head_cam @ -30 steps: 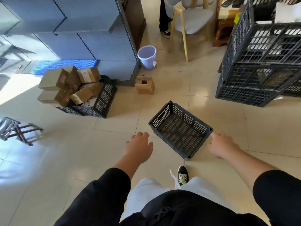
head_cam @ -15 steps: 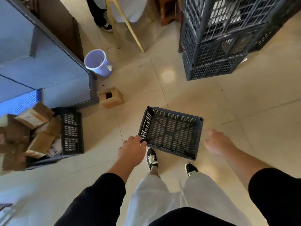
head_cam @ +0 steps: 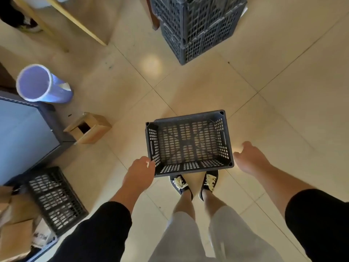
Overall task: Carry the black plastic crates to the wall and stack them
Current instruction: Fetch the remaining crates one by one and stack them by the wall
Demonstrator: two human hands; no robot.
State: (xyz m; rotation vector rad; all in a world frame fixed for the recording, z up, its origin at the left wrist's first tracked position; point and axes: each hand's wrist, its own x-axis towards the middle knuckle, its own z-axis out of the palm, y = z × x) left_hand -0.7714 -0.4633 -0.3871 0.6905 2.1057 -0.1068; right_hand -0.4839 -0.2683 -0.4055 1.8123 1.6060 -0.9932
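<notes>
An empty black plastic crate [head_cam: 188, 145] sits on the tiled floor right in front of my shoes. My left hand [head_cam: 138, 173] is at its near-left corner, fingertips touching the rim, with no closed grip visible. My right hand [head_cam: 249, 158] hovers just off the crate's right side, fingers curled and apart, holding nothing. A stack of black crates [head_cam: 200, 25] stands further ahead at the top of the view.
A purple bin [head_cam: 40, 84] and a small open cardboard box [head_cam: 87, 128] lie to the left beside a blue-grey cabinet [head_cam: 24, 133]. Another black crate [head_cam: 56, 199] with cardboard boxes is at lower left. Chair legs [head_cam: 75, 21] cross the upper left.
I have stepped up to the crate and bent over it; it now lies square in front of my feet. Both hands have dropped to its two sides.
</notes>
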